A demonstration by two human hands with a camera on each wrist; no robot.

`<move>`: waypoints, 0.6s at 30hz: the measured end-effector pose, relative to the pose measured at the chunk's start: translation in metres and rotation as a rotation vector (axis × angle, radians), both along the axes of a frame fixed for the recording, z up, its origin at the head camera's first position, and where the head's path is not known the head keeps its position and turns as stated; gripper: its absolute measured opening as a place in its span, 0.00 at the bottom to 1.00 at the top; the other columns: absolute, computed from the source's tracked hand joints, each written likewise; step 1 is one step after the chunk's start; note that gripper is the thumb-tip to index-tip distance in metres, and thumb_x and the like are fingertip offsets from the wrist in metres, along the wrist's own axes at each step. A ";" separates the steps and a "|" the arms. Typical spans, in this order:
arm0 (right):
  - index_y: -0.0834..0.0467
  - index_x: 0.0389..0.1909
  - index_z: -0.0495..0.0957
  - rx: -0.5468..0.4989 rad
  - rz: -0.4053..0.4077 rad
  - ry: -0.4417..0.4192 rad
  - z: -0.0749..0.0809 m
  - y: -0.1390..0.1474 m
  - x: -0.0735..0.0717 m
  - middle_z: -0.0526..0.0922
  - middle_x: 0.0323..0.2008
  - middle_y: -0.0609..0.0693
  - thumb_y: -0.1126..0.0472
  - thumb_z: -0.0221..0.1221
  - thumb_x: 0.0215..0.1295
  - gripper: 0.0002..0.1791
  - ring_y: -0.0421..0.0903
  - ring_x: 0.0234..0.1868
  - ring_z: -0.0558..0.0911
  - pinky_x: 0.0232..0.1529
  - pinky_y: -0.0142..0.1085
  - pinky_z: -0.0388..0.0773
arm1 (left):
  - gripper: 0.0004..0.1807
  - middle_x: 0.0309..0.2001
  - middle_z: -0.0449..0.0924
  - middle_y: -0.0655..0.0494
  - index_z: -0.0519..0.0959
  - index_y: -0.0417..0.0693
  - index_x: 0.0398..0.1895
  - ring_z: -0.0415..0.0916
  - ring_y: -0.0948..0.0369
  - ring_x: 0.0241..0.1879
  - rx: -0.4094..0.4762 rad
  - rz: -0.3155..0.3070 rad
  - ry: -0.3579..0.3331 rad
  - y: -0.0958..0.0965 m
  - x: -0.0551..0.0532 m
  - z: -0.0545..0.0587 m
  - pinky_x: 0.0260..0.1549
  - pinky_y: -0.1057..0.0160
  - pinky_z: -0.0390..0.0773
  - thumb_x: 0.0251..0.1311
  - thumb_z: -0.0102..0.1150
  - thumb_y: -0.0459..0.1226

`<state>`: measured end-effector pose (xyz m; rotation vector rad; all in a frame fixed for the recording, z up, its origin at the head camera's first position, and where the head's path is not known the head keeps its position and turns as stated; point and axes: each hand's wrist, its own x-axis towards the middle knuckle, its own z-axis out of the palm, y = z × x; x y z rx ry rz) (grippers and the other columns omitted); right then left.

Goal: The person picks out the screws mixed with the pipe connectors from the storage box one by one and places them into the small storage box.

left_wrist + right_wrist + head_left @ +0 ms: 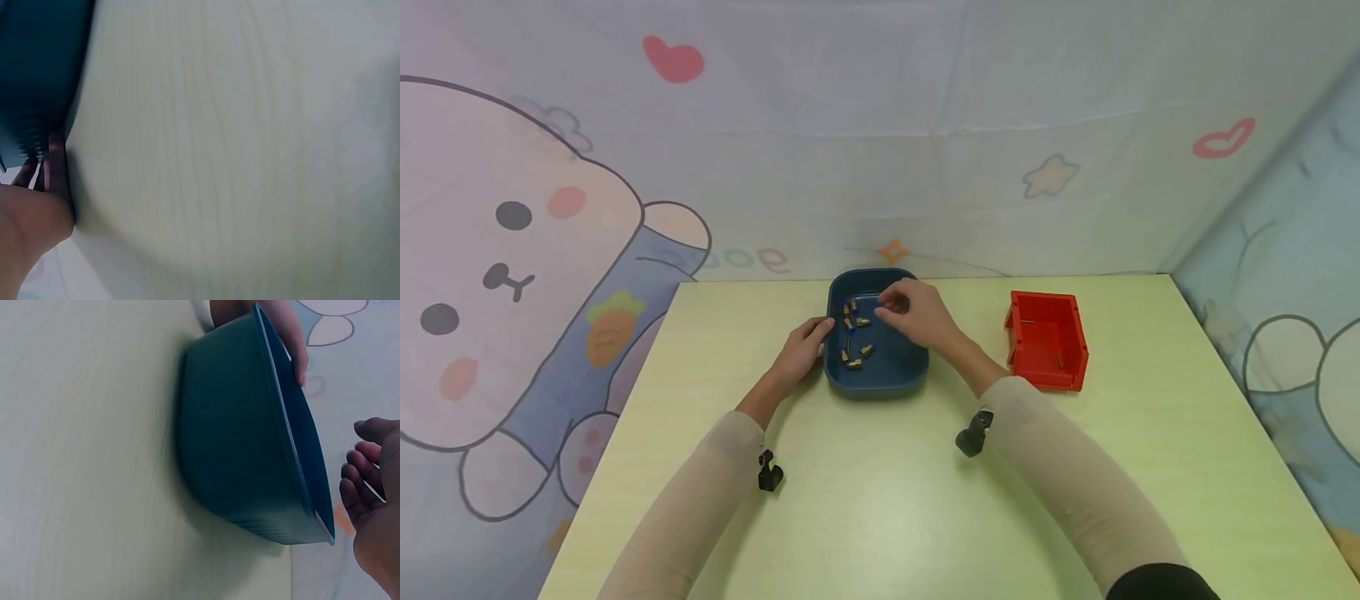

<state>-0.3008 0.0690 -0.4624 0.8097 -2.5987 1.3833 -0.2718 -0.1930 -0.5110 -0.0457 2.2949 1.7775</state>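
Note:
A dark blue plastic basin (891, 362) stands near the back edge of the table. Inside it, mostly on the left, lie several small brass fittings (867, 350), some with blue parts. My left hand (799, 357) holds the basin's left side, thumb over the rim and fingers along the outer wall (37, 69). Over the basin's right half hovers my right hand (922, 318). In the right wrist view its fingers (353, 481) are loosely bent and apart from the thumb, with nothing seen between them. The basin's wall hides its contents from both wrist views.
To the right stands a red open-front bin (1039, 337) with a few small thin pieces in it. The pale wooden table (865, 500) ends at a printed cloth backdrop (820, 167) behind the basin. Each sleeve carries a small black camera (973, 435).

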 end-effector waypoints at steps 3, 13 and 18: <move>0.64 0.48 0.86 -0.013 -0.002 -0.023 -0.001 -0.004 0.000 0.85 0.40 0.53 0.59 0.69 0.73 0.12 0.48 0.40 0.84 0.45 0.39 0.83 | 0.35 0.77 0.67 0.41 0.66 0.42 0.79 0.63 0.45 0.77 -0.002 -0.001 0.002 0.000 0.000 0.000 0.76 0.43 0.63 0.82 0.46 0.56; 0.63 0.48 0.86 -0.081 -0.043 -0.068 -0.010 -0.016 0.002 0.86 0.41 0.54 0.59 0.69 0.72 0.12 0.48 0.41 0.84 0.45 0.38 0.83 | 0.36 0.77 0.67 0.41 0.66 0.42 0.79 0.63 0.45 0.77 -0.002 -0.001 0.004 0.000 0.000 -0.001 0.75 0.43 0.65 0.82 0.47 0.57; 0.62 0.48 0.86 -0.102 -0.048 -0.090 -0.010 -0.023 0.005 0.86 0.42 0.54 0.59 0.69 0.72 0.11 0.48 0.42 0.84 0.46 0.38 0.84 | 0.35 0.76 0.68 0.42 0.67 0.42 0.79 0.63 0.45 0.77 -0.001 -0.004 0.005 0.000 -0.001 -0.001 0.75 0.43 0.66 0.82 0.47 0.57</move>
